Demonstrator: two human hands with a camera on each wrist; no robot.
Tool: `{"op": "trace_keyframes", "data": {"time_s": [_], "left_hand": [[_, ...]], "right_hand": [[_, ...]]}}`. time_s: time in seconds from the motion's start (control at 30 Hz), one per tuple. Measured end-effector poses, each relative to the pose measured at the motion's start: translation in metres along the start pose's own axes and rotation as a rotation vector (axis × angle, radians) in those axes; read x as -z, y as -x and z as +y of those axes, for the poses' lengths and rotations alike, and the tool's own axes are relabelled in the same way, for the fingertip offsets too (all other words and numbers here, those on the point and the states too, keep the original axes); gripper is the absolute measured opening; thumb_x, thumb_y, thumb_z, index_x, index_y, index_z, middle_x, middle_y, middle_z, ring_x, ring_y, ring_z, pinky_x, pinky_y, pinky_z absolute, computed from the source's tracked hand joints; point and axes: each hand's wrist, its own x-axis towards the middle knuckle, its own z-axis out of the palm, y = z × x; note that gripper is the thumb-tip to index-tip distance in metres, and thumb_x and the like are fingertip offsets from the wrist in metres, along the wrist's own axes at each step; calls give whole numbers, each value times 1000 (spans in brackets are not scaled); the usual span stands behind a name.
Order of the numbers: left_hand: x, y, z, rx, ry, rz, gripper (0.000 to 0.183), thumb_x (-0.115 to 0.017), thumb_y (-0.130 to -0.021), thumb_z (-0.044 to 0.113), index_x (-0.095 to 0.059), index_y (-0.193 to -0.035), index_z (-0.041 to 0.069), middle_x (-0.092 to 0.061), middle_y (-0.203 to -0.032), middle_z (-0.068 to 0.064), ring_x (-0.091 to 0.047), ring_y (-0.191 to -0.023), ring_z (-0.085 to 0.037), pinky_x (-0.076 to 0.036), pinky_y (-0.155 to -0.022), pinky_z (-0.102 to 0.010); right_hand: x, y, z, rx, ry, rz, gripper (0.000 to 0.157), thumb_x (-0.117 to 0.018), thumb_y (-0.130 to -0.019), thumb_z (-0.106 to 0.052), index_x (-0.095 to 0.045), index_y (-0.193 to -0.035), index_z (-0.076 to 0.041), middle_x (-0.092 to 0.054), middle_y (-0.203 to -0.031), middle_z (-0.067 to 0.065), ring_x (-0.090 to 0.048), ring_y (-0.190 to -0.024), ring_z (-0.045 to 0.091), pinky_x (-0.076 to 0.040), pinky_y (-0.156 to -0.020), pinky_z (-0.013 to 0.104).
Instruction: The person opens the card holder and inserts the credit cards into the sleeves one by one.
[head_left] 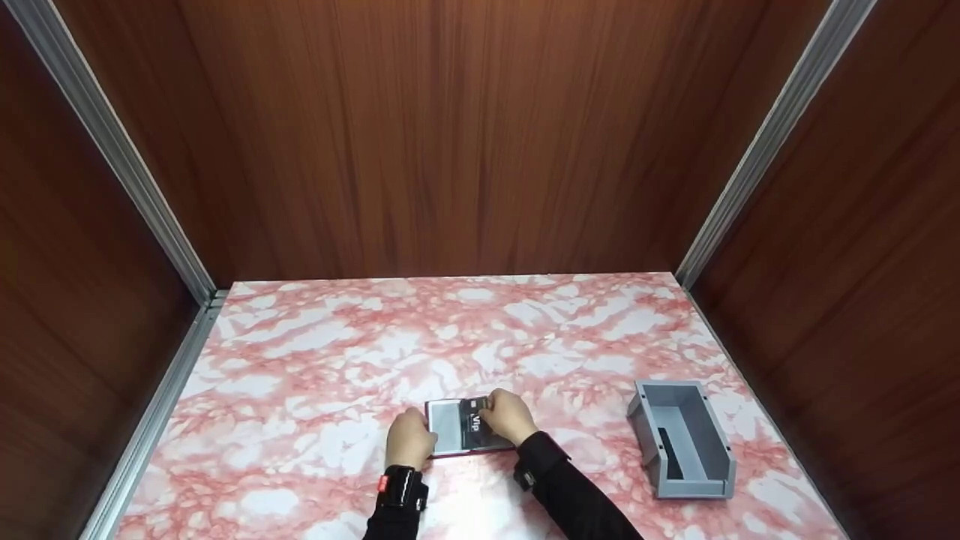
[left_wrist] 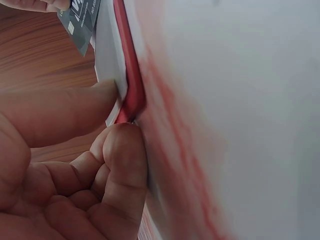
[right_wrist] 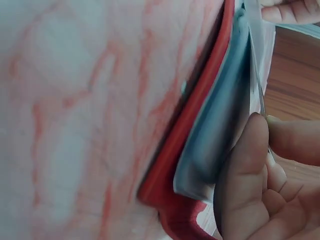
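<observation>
A red-covered card holder (head_left: 445,429) with clear plastic sleeves lies open on the table, near the front. My left hand (head_left: 409,441) pinches its left edge; in the left wrist view the thumb and index finger grip the sleeve and red cover (left_wrist: 131,65) at a corner. A black card (head_left: 474,429) marked "Vip" lies over the holder's middle. My right hand (head_left: 511,418) pinches that card between thumb and index finger. Seen by the right wrist, the card (right_wrist: 257,75) is edge-on above the sleeves (right_wrist: 215,125). How far it sits inside a sleeve is hidden.
A grey open-topped bin (head_left: 693,489) stands on the right of the red-and-white marbled table (head_left: 315,360). Inside the bin a dark strip (head_left: 670,454) lies along its left wall. Wood-grained panels (head_left: 450,150) enclose the back and both sides.
</observation>
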Motion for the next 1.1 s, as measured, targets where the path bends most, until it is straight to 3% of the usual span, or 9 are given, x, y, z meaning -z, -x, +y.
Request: {"op": "trace_keyframes", "data": {"time_s": [0.37, 0.67, 0.9, 1.1], "left_hand": [[-1, -1, -1, 12, 2, -7, 16, -73, -66, 0, -61, -76, 1, -60, -69, -8, -60, -66, -29, -51, -66, -43], [0, 0, -1, 25, 20, -21, 15, -73, -68, 0, -60, -76, 1, -58, -69, -7, -58, -64, -26, -51, -62, -41], [0, 0, -1, 28, 24, -24, 15, -73, -68, -1, -61, -76, 1, -59, -69, -7, -58, -64, -27, -51, -63, -41], [0, 1, 0, -9, 4, 0, 16, -73, -66, -1, -60, -75, 1, -60, -67, -8, -60, -64, -30, -51, -65, -44]], "right_hand": [[-2, -1, 1, -12, -17, -7, 31, -75, -85, -12, -47, -70, -11, -50, -61, -3, -59, -45, 13, -45, -55, 28], [-4, -4, 2, -24, 0, 74, 30, -75, -84, -11, -47, -72, -10, -51, -61, -2, -58, -46, 14, -47, -55, 31], [-5, -6, 3, -4, 31, 139, 28, -75, -83, -11, -49, -73, -9, -52, -63, -1, -56, -57, 20, -46, -56, 34], [-6, -5, 3, 1, 3, 111, 31, -76, -83, -10, -47, -72, -10, -51, -61, -2, -59, -52, 18, -48, -55, 31]]}}
